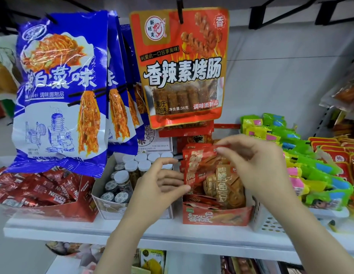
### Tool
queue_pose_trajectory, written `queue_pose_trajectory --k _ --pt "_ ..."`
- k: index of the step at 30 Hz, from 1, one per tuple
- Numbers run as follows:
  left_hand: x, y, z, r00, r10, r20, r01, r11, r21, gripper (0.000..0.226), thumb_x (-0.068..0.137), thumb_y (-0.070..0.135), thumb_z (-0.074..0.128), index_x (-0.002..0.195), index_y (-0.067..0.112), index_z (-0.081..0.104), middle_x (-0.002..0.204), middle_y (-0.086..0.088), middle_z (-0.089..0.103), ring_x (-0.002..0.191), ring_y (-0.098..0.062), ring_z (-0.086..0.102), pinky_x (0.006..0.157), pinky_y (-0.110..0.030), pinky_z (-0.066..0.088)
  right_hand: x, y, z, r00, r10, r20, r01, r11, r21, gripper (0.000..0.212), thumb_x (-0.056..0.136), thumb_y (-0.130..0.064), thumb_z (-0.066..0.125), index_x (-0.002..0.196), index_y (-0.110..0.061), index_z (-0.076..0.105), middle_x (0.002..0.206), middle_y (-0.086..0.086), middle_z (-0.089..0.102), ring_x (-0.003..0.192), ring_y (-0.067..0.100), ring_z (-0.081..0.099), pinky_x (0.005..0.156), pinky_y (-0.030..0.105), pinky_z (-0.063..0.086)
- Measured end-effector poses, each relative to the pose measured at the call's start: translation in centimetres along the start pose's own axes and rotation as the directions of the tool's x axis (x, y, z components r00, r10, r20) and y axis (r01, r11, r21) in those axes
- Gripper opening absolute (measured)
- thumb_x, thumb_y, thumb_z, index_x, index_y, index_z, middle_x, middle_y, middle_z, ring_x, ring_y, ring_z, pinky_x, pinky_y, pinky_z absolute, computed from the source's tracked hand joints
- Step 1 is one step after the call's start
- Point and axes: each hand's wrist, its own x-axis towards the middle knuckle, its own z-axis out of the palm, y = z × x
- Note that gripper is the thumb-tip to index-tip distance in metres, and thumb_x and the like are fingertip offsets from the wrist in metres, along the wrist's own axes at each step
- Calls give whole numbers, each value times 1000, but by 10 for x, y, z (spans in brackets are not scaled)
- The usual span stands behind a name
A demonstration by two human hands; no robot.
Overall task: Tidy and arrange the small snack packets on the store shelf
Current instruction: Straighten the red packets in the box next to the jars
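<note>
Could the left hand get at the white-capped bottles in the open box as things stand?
Probably yes: the left hand hovers beside the white-capped bottles, the box is open-topped, and nothing covers them.

Large blue noodle-snack bags (59, 91) hang at upper left beside an orange sausage-snack bag (182, 70) on a black hook (179, 10). Below, white-capped bottles (130, 171) fill a cardboard box (112, 206), with Nescafé sachets (39, 186) left of it.
</note>
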Motion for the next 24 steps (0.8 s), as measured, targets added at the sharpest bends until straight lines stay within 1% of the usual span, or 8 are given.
queue_pose_trajectory --k 4,7,9,11,13,15,20,24 --pt "-2 -1 -6 994 -21 105 17 999 37 36 77 19 83 105 31 63 95 7 76 88 -10 72 81 -22 56 12 -12 -18 984 -2 -180 26 991 134 22 83 -15 75 82 -36 70 82 -22 73 77 1 70 75 12 51" --pt "-3 3 -10 984 -6 177 -10 996 91 17 85 22 76 94 35 70 94 7 76 90 -8 71 82 -23 56 16 -17 -27 974 34 -222 0 989 151 19 82 -17 76 83 -35 71 82 -20 74 77 4 71 77 22 57" --pt "-5 7 -8 988 -6 157 -8 996 90 10 88 22 72 93 31 72 92 7 76 90 -7 71 80 -24 56 17 -17 -29 972 94 -216 -54 982 183 18 81 -18 77 84 -35 73 81 -16 75 76 6 72 76 29 60" --pt "-7 13 -6 995 -2 100 -1 1000 28 15 84 27 73 98 24 72 94 7 76 92 -9 72 85 -26 57 16 -15 -30 969 143 -200 -101 974 205 17 80 -19 78 86 -35 74 81 -10 76 75 8 73 77 33 61" --pt "-10 21 -5 998 -2 63 8 995 -95 36 72 38 76 105 23 71 100 8 76 98 -9 71 84 -20 55 17 -13 -31 966 184 -184 -139 963 231 18 78 -18 79 86 -33 75 82 -6 76 76 11 73 78 38 60" --pt "-12 30 -4 997 13 80 6 974 -227 44 70 45 83 108 26 73 106 7 75 101 -10 70 83 -15 53 18 -12 -32 961 213 -177 -162 950 265 18 78 -16 80 85 -32 76 83 -3 76 77 14 73 79 40 60" --pt "-17 43 12 994 6 108 38 913 -405 29 72 31 80 100 33 77 101 -2 77 91 -16 74 74 -18 56 20 -12 -33 955 252 -159 -184 918 352 18 77 -15 80 80 -32 76 80 -4 76 77 15 74 70 26 60" --pt "-18 45 13 997 -6 80 38 912 -409 26 69 28 75 94 33 78 95 -2 78 80 -13 74 70 -17 56 19 -12 -33 948 287 -135 -222 904 364 16 77 -15 79 84 -30 76 84 -1 77 78 15 74 76 35 60"
